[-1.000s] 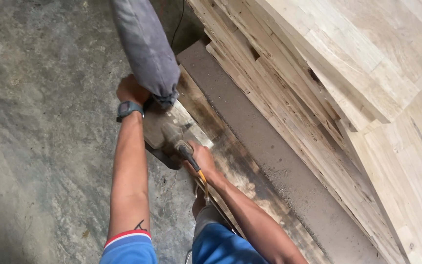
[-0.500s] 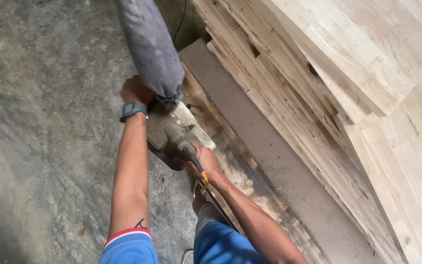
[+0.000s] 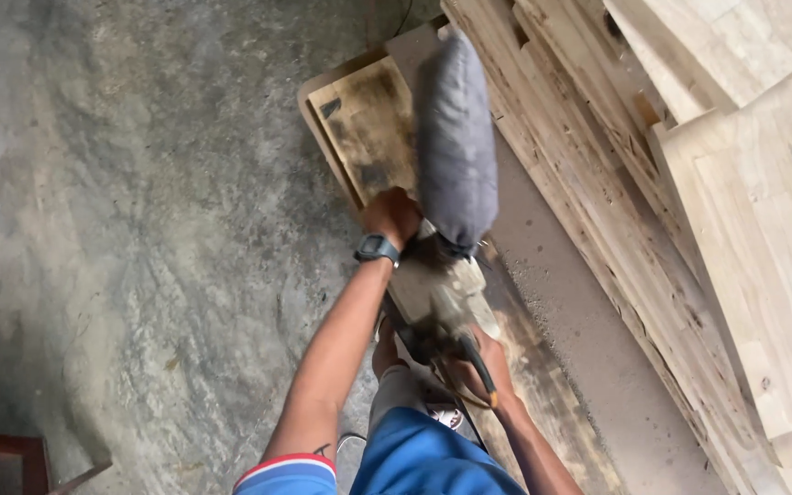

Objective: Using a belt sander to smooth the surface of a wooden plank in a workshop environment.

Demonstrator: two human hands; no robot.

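Belt sander (image 3: pixel 440 291) set flat on dark stained board (image 3: pixel 368 128), board laid on concrete floor (image 3: pixel 139 229). Left hand (image 3: pixel 392 214) closed around sander front knob; right hand (image 3: pixel 480 365) wrapped on rear handle. Grey dust bag (image 3: pixel 456 137) raised above sander front. Pale plank stack (image 3: pixel 689 183) located beside board, past sander.

A person in a blue short-sleeved shirt (image 3: pixel 293 478) with a red-and-white sleeve band, blue shorts (image 3: pixel 419 458), a dark digital wristwatch (image 3: pixel 377 248), and a small dark forearm tattoo (image 3: pixel 322 450).
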